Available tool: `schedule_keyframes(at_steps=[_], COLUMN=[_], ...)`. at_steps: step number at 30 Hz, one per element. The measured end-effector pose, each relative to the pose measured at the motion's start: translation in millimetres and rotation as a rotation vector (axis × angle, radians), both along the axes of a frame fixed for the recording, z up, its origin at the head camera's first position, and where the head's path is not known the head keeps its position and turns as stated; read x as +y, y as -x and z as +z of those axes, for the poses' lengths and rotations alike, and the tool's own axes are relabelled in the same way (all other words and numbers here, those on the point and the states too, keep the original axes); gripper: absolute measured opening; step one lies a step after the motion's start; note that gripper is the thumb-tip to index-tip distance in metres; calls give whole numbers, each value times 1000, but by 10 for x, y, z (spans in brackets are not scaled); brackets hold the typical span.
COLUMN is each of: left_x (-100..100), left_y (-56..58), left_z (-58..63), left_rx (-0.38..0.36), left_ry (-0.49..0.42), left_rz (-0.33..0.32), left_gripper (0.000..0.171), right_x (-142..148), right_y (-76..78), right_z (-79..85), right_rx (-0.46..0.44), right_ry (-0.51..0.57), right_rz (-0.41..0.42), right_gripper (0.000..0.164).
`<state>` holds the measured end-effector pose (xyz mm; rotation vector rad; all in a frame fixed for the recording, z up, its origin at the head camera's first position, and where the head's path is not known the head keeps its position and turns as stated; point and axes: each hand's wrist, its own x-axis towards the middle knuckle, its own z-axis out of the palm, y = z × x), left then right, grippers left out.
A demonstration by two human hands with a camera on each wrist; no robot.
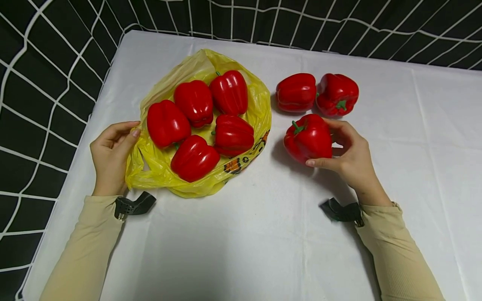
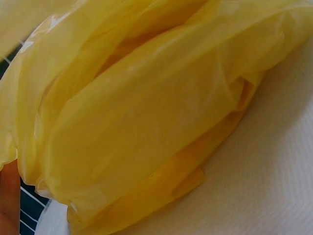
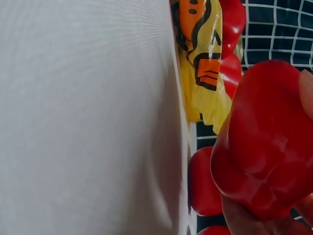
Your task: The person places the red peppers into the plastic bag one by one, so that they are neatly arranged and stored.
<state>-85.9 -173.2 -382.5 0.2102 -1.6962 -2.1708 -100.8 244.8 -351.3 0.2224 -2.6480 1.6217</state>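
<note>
A yellow plastic bag (image 1: 205,190) lies spread open on the table at left, with several red bell peppers (image 1: 193,159) inside it. My left hand (image 1: 113,154) pinches the bag's left edge between thumb and fingers. In the left wrist view the folds of the bag (image 2: 142,122) fill most of the picture. To the right of the bag, my right hand (image 1: 348,154) grips a red bell pepper (image 1: 308,140), its green stem pointing up and left. The right wrist view shows this pepper (image 3: 269,142) close up, fingers around its side.
Two more red bell peppers, one on its side (image 1: 296,93) and one with its stem toward me (image 1: 337,95), lie side by side beyond the right hand. A white cloth (image 1: 244,246) covers the table. White netting (image 1: 56,83) over a dark backing borders the left and far sides.
</note>
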Motion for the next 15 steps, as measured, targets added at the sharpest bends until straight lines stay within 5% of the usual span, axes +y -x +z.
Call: schedule_keyframes(at_steps=[15], left_x=[-12], left_y=[14], left_z=[-20], left_rx=[10], left_ry=[4], left_rz=[4], left_gripper=[12], right_x=[-110], right_y=[-6], right_z=[56], right_rx=[7], right_ry=[-29], right_rz=[-9], right_gripper=[77])
